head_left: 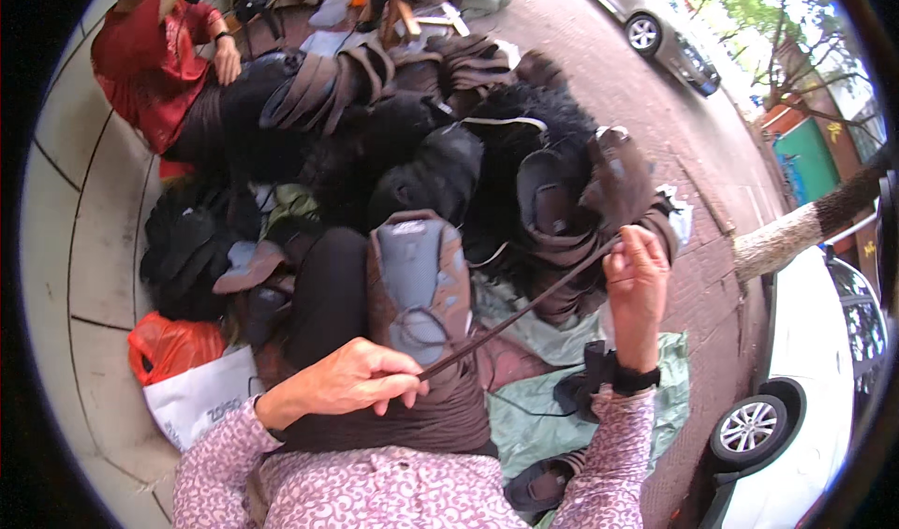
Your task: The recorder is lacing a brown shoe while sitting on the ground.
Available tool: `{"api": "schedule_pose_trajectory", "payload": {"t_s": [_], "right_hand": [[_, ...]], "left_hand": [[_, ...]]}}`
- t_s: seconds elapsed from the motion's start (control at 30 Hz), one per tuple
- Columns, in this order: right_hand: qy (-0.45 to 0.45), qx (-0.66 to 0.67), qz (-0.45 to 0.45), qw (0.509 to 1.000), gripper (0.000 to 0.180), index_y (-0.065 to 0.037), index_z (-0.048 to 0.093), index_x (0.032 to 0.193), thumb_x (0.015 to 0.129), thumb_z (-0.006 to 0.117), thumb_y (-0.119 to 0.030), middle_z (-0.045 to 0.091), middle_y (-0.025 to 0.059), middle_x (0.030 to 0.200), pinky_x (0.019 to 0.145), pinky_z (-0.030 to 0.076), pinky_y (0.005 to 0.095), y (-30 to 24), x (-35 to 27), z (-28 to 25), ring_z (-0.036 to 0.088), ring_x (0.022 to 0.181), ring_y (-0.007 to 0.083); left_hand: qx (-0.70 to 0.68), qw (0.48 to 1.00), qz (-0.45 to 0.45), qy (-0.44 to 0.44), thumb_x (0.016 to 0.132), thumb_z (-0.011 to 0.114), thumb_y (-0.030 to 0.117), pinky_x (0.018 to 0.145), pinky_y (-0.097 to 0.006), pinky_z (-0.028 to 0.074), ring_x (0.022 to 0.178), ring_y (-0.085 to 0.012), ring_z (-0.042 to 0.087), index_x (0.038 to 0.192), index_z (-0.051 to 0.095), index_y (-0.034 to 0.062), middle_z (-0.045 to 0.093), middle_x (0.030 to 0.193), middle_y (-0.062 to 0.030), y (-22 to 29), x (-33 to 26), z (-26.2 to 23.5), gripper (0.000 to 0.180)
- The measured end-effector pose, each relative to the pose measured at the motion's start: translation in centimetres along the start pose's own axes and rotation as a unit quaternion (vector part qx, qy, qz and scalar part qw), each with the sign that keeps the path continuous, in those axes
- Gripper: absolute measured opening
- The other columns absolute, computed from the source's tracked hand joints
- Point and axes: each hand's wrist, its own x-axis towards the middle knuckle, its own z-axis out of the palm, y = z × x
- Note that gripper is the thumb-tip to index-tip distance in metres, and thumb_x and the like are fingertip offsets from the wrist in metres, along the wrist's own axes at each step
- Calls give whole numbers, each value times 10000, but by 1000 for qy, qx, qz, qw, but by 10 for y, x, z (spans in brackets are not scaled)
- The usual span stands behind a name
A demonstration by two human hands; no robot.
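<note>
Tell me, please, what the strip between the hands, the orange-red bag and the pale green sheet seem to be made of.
The brown strip looks like matte cord or fabric, perhaps leather: it shows no shine. The orange-red bag seems thin, glossy plastic, given its crinkles and highlights. The pale green sheet is probably plastic, slightly shiny and creased, though coated cloth is possible.

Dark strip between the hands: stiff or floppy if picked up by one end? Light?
Probably floppy: the strip is long and narrow, and it runs nearly straight with the left hand and right hand at its ends. Likely light, being so slim; the right hand just pinches it.
</note>
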Motion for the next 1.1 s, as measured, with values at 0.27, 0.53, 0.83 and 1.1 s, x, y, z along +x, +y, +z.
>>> {"api": "schedule_pose_trajectory", "payload": {"t_s": [0.27,0.53,0.83,1.1], "right_hand": [[-42,-5,16,999,122,-23,656,1078,993,655,-110,659,50,831,566,463,237,-2,18,13,571,627,105],[-139,-317,11,938,264,-7,681,1208,949,696,-55,705,16,1028,833,481,212,29,-17,46,617,929,60],[-294,-191,156,923,110,12,743,1026,919,719,3,719,34,919,783,531,230,68,-63,67,655,826,85],[-349,-278,95,890,271,-52,734,1079,826,795,23,495,-67,818,672,390,186,87,-75,105,453,735,38]], "left_hand": [[-92,990,103,38,1024,575,111,669,-237,503,717,-86,606,1035,677,-10,629,992,-38,7,1,-6,159],[-175,900,323,234,1027,602,237,629,-184,426,776,-101,524,1004,655,-9,613,1006,-122,72,-14,-39,253],[-80,877,370,295,1047,577,249,591,-144,288,602,11,344,969,651,-21,613,1036,-136,109,-26,-49,290],[-2,882,421,210,1037,574,291,782,-262,418,874,-195,548,897,644,-20,604,976,-171,128,-7,-43,348]]}}
